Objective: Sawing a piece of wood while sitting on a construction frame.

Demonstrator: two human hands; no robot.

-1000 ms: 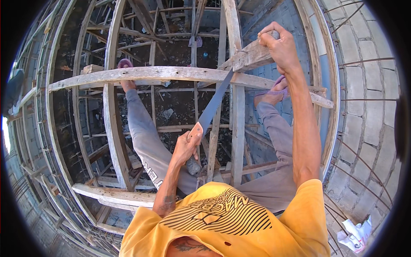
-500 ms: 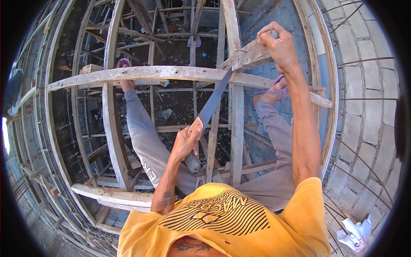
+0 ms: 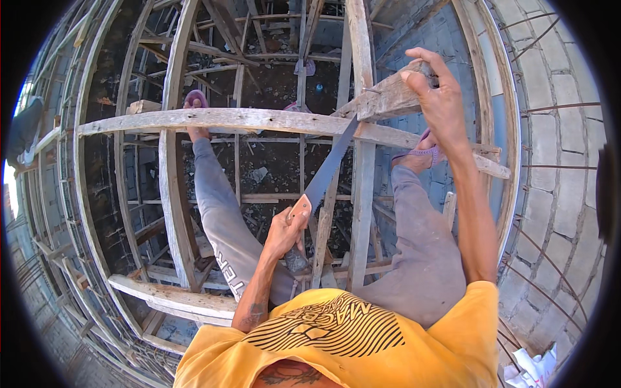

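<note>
My left hand (image 3: 285,231) is closed around the wooden handle of a handsaw (image 3: 331,165). Its blue-grey blade slants up and away to the right, with the tip end against the side of a short wooden board (image 3: 391,96). That board lies across a long horizontal timber (image 3: 259,121), and a nail (image 3: 371,90) sticks out of it. At the board's right end, my right hand (image 3: 443,97) grips it with curled fingers and thumb; part of the grip is hidden. A grey object (image 3: 296,260) hangs just below my left hand, its kind unclear.
My feet in purple sandals (image 3: 196,100) are on the timber framing, with a drop to dark, rubble-strewn ground (image 3: 272,155) between the beams. An upright timber (image 3: 362,207) runs under the board. To the right, a block wall (image 3: 550,161) has rusty rebar (image 3: 560,167) sticking out.
The view has shifted, so the scene sits slightly lower and further right. My right hand's fingers have spread a little on the board. The saw stays nearly in place against it.
</note>
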